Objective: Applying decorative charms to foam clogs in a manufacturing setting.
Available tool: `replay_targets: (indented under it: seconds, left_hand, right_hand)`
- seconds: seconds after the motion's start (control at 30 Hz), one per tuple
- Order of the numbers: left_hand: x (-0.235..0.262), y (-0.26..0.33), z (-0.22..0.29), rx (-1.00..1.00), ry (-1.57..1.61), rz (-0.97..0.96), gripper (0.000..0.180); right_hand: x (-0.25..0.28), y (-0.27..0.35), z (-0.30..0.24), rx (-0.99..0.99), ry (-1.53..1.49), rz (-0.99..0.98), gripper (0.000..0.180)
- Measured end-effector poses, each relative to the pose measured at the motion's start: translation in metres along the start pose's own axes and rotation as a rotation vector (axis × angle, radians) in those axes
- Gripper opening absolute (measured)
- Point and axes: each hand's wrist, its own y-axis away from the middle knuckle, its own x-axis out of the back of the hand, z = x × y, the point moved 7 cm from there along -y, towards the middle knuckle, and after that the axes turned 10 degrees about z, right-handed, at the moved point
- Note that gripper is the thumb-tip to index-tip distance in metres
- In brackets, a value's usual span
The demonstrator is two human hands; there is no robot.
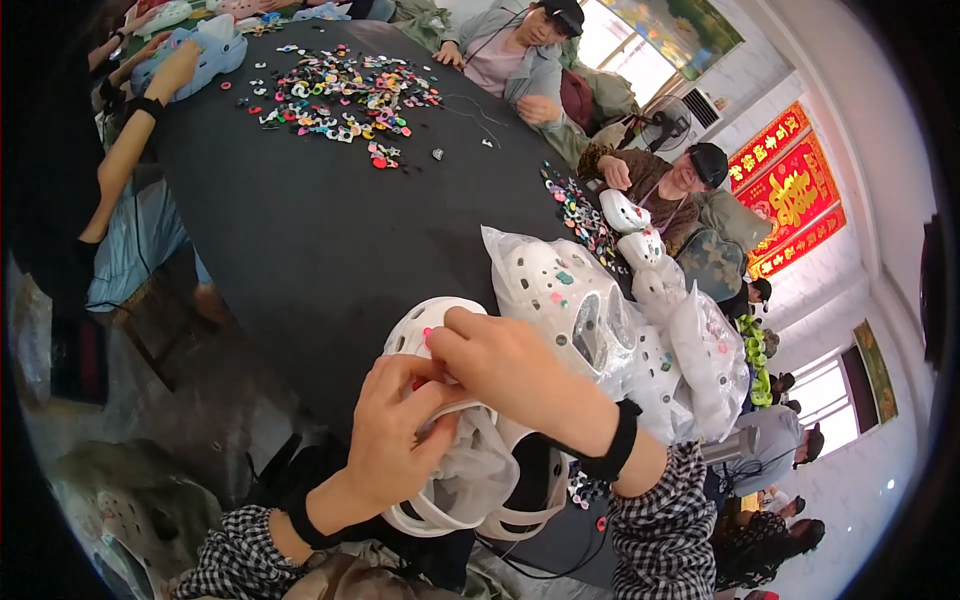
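A white clog with round holes (438,310) is before me, its toe pointing away, with clear plastic wrapping bunched at its opening. My left hand (392,440) is closed on its upper, fingers bent and thumb at the near edge. Over the toe, my right hand (520,365) is curled with its fingertips pinched; whatever lies between them is hidden. A pink charm (428,337) shows beside the right fingertips, and a red piece (419,383) peeks out by the left fingers. Another white clog (538,500) lies beneath my right wrist.
Bagged white clogs with charms (545,275) stand right of my hands. Loose colourful charms (345,95) spread over the far black table (300,220); a smaller charm pile (582,215) lies by a seated person. Other people sit around; one at left handles a light-blue clog (215,52).
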Motion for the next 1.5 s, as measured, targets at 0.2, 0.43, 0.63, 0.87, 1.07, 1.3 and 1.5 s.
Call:
replay_targets:
  seconds: [0.2,0.43,0.63,0.87,1.07,1.3,1.5]
  left_hand:
    - [0.000,0.003,0.002,0.016,-0.021,-0.023,0.033]
    - [0.003,0.001,0.003,-0.011,-0.005,0.032,0.029]
    - [0.001,0.001,0.002,-0.017,-0.014,0.028,0.028]
    - [-0.001,0.002,0.002,-0.007,-0.022,0.006,0.029]
    - [-0.001,0.003,0.002,-0.076,-0.024,0.025,0.028]
    - [0.001,0.003,0.004,-0.081,-0.031,0.015,0.031]
    - [0.001,0.002,0.003,0.002,-0.020,0.010,0.028]
  right_hand:
    - [0.012,0.020,0.014,-0.134,-0.083,0.129,0.016]
    - [0.030,0.021,0.009,-0.193,-0.089,0.322,0.013]
    - [0.020,0.025,0.013,-0.165,-0.191,0.204,0.009]
    - [0.019,0.020,0.007,-0.103,-0.110,0.104,0.013]
    - [0.010,0.010,-0.007,0.066,0.071,0.065,0.021]
    - [0.005,0.009,0.003,0.066,-0.032,-0.017,0.021]
    - [0.017,0.025,0.007,-0.063,-0.218,0.006,0.016]
